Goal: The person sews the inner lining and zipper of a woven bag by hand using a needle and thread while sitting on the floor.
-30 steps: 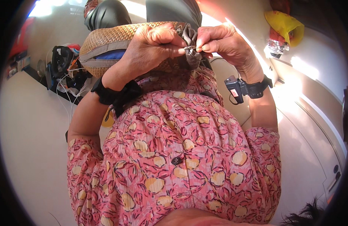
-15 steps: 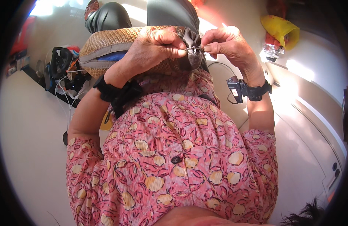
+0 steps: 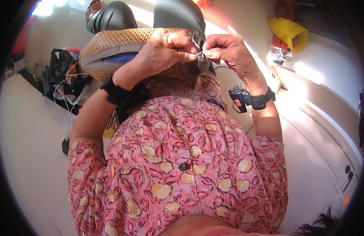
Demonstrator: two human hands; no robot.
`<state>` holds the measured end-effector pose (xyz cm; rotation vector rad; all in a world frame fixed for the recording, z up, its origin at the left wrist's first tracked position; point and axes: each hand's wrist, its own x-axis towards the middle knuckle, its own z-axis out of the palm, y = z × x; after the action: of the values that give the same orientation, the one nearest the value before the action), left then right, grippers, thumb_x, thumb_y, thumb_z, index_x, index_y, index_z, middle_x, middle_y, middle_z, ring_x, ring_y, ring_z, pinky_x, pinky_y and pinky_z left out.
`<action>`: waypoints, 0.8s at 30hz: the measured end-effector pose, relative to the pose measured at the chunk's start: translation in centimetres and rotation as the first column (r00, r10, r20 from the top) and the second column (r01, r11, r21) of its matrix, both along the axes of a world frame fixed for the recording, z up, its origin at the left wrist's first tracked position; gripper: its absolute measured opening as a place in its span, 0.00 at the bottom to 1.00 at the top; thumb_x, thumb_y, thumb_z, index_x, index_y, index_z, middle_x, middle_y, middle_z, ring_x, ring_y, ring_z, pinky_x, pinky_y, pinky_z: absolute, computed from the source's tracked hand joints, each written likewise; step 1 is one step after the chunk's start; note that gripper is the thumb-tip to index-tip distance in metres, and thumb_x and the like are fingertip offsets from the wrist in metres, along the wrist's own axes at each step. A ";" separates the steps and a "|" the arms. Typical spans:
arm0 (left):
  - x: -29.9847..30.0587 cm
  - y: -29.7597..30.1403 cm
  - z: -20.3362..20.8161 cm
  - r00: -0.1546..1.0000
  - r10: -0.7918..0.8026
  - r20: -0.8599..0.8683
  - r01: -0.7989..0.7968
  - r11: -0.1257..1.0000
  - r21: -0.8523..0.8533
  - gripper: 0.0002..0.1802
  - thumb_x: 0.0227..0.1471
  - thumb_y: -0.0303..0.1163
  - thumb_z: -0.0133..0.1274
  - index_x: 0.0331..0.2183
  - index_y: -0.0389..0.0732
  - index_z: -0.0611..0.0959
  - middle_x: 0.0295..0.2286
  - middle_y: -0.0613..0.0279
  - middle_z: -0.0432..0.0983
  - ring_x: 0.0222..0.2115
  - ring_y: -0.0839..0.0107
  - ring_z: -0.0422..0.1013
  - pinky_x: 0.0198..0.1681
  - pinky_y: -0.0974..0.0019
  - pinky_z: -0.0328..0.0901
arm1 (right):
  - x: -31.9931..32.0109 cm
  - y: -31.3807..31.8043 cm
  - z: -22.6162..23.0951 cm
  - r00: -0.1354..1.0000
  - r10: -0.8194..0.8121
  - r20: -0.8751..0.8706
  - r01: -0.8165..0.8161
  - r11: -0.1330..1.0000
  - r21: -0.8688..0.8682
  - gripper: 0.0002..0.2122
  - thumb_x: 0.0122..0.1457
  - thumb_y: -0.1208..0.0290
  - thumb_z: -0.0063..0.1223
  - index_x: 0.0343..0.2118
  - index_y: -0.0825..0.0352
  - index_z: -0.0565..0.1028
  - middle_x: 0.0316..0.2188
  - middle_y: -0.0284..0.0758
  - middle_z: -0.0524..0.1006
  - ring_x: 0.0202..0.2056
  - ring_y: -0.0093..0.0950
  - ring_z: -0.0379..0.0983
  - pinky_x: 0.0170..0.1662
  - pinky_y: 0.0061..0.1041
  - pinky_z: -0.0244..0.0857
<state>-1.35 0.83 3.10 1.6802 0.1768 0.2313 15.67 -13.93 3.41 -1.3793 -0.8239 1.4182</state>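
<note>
A woven tan straw cushion (image 3: 115, 40) with grey trim lies across my lap. Blue material (image 3: 121, 57) shows through a long gap in its side. Grey fabric (image 3: 203, 66) is bunched up at the cushion's right end. Over that bunch, my left hand (image 3: 162, 51) pinches a thin cord (image 3: 199, 54) between thumb and forefinger. From the other side my right hand (image 3: 231, 49) pinches the same cord close by, its fingertips almost meeting the left ones. The cord's ends are too small to make out. Both wrists wear black straps with small devices.
On the left, a pile of black gear with white cables (image 3: 65, 74) lies on the floor. A yellow plastic bag (image 3: 290, 33) sits at the far right beside a pale cabinet (image 3: 319, 149). My knees in dark trousers (image 3: 178, 15) extend beyond the cushion.
My right hand has moved slightly left, bringing its fingertips closer to the left hand's. The left hand has shifted a little right and still pinches the cord.
</note>
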 end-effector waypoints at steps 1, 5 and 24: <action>0.0 0.1 0.1 1.000 -0.003 0.002 0.003 1.000 0.009 0.05 0.41 0.22 0.62 0.24 0.34 0.80 0.22 0.62 0.75 0.25 0.72 0.71 0.31 0.70 0.66 | -0.1 0.1 0.1 1.000 -0.008 0.023 0.008 1.000 -0.002 0.04 0.53 0.73 0.56 0.29 0.67 0.78 0.22 0.22 0.72 0.26 0.12 0.65 0.31 0.13 0.59; -0.4 0.2 0.1 1.000 0.013 0.009 -0.013 1.000 -0.001 0.05 0.41 0.22 0.62 0.24 0.34 0.80 0.22 0.62 0.75 0.25 0.72 0.71 0.31 0.70 0.66 | 0.7 -0.7 0.5 0.916 -0.105 0.388 0.135 0.990 -0.051 0.08 0.54 0.74 0.56 0.35 0.70 0.78 0.29 0.28 0.76 0.29 0.18 0.68 0.33 0.17 0.63; -0.4 0.3 -1.0 1.000 0.021 -0.003 -0.021 0.999 0.031 0.04 0.43 0.24 0.61 0.24 0.36 0.81 0.20 0.66 0.72 0.24 0.78 0.68 0.29 0.74 0.64 | -5.2 0.6 1.5 0.315 -0.456 0.833 -0.343 0.763 0.547 0.11 0.38 0.83 0.54 0.29 0.69 0.75 0.27 0.36 0.72 0.26 0.34 0.69 0.29 0.29 0.66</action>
<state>-1.78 1.08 2.14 1.7106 0.1939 0.2484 10.50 -13.31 4.88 -1.5491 -1.8082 -0.0938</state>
